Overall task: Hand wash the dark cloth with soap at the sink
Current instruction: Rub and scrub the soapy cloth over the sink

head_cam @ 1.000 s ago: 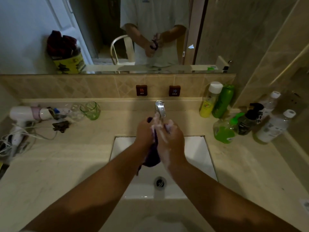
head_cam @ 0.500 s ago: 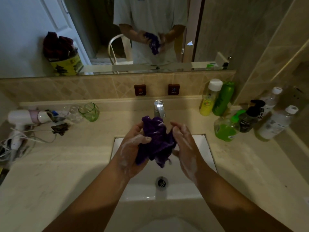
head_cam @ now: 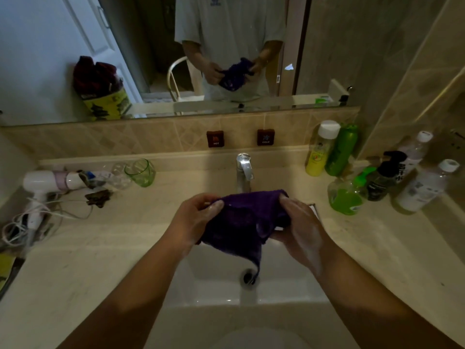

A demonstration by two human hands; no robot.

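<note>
I am holding the purple cloth (head_cam: pixel 247 220) stretched above the white sink (head_cam: pixel 281 280), just near of the chrome tap (head_cam: pixel 243 172). My left hand (head_cam: pixel 195 219) is gripping its left edge, my soapy right hand (head_cam: pixel 300 230) its right edge. Bottles are standing at the worktop (head_cam: pixel 100 248) far right.

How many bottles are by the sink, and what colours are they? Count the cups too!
Yellow bottles: 1
Green bottles: 2, a tall one and a round pump one
Black pump bottles: 1
Clear bottles with white caps: 2
Green glass cups: 1
Clear glass cups: 1
Total: 8
</note>
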